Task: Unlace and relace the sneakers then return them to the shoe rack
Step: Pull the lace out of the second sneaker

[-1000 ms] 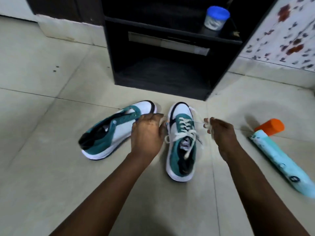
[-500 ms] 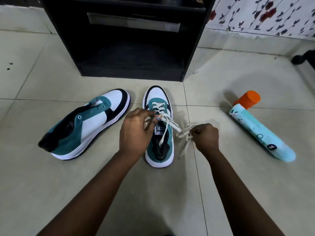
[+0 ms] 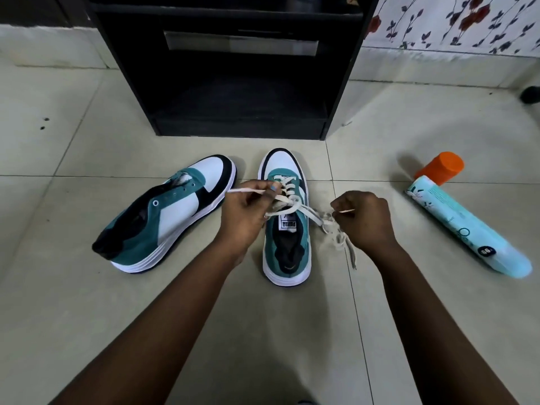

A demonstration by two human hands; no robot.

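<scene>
- Head view, nearest first: my two forearms reach out over the tiled floor point(image 3: 87, 287).
- My left hand point(image 3: 244, 213) has its fingers curled, pinching one end of the cream lace point(image 3: 304, 210) and drawing it out to the left.
- My right hand point(image 3: 363, 219) is closed in a fist round the other end, with loose lace hanging down to the floor beside it.
- Between my hands stands the laced sneaker point(image 3: 287, 247), upright, toe pointing away from me, its lace only partly threaded.
- To its left the second sneaker point(image 3: 172, 217) lies tipped on its side, eyelets bare.
- Off to the right a pale blue bottle point(image 3: 467, 229) with an orange cap lies on the floor.
- Farthest away, the black shoe rack point(image 3: 233, 83) stands just beyond the toes of both sneakers.
</scene>
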